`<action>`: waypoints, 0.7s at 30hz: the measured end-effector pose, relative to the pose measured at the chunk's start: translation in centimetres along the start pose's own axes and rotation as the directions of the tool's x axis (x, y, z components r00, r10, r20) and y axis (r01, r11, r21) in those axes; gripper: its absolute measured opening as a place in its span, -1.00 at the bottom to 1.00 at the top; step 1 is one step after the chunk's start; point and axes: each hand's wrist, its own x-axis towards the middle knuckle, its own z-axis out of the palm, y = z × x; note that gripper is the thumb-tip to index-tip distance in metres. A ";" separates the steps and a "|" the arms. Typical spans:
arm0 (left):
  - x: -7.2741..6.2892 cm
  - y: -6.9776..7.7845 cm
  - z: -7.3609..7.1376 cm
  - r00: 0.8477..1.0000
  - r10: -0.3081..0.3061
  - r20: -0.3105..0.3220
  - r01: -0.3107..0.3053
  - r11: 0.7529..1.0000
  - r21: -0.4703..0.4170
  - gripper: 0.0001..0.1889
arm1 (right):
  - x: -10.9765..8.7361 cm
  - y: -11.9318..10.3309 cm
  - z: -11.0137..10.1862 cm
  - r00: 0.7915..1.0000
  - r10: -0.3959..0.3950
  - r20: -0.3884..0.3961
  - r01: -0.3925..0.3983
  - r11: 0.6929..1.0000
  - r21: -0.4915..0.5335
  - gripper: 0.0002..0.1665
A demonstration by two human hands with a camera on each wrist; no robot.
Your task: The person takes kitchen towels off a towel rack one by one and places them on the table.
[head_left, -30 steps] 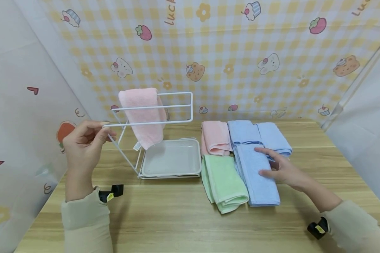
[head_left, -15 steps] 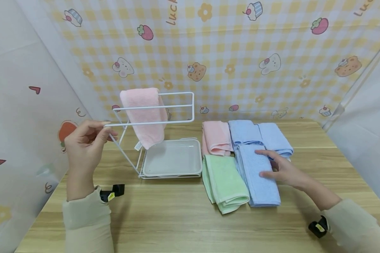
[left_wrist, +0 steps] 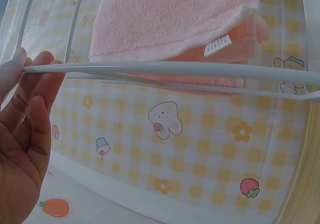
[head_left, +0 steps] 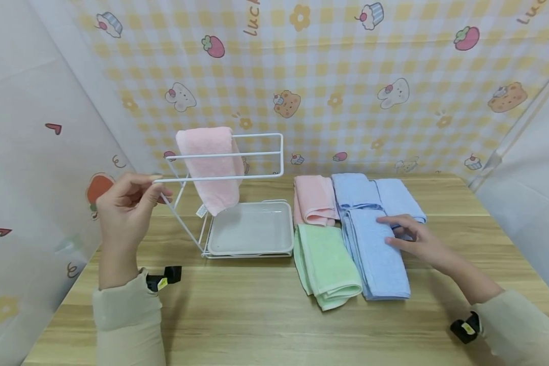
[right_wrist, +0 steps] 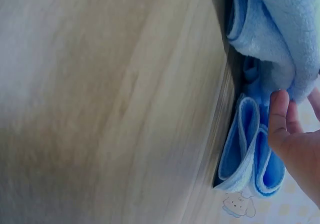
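Observation:
In the head view my left hand (head_left: 128,213) pinches the near left corner of a white wire towel rack (head_left: 219,179) between thumb and fingers. A pink towel (head_left: 212,170) hangs over its back bars; a white label (left_wrist: 218,46) shows on it in the left wrist view. On the right, my right hand (head_left: 421,241) lies with thumb and index finger apart at the right edge of a folded blue towel (head_left: 375,264). The right wrist view has the thumb (right_wrist: 279,111) right against that towel's edge. Two more folded blue towels (head_left: 354,189) (head_left: 398,198) lie behind it.
A light grey tray (head_left: 251,234) sits in the rack's base. Between rack and blue towels lie a folded pink towel (head_left: 313,198) and a folded green towel (head_left: 327,264). A patterned cloth (head_left: 302,71) hangs behind the wooden table (head_left: 256,315).
My right hand has shifted slightly right along the front blue towel, toward its edge. The left hand keeps its grip on the rack. The head view has turned slightly.

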 end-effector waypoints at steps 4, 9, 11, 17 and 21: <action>0.1 0.0 0.1 1.000 0.006 -0.001 -0.006 1.000 -0.001 -0.90 | 0.0 0.2 0.0 0.999 -0.050 -0.021 0.049 0.997 -0.055 -0.48; 0.1 0.1 0.3 1.000 0.006 -0.004 -0.006 1.000 0.009 -0.93 | 0.2 0.5 0.3 0.991 -0.126 -0.036 0.121 0.986 -0.117 -0.46; 0.1 0.1 0.3 1.000 0.005 -0.004 -0.005 1.000 0.018 -0.93 | 0.3 0.6 0.5 0.988 -0.151 -0.038 0.145 0.981 -0.126 -0.46; 0.1 0.0 0.1 1.000 0.017 -0.004 -0.017 1.000 -0.002 -0.91 | 0.8 0.9 0.8 0.990 -0.136 -0.022 0.131 0.978 -0.161 -0.47; 0.0 -0.1 0.0 1.000 0.014 0.000 -0.014 1.000 0.002 -0.89 | 1.1 0.5 0.7 0.993 -0.119 -0.024 0.112 0.976 -0.187 -0.45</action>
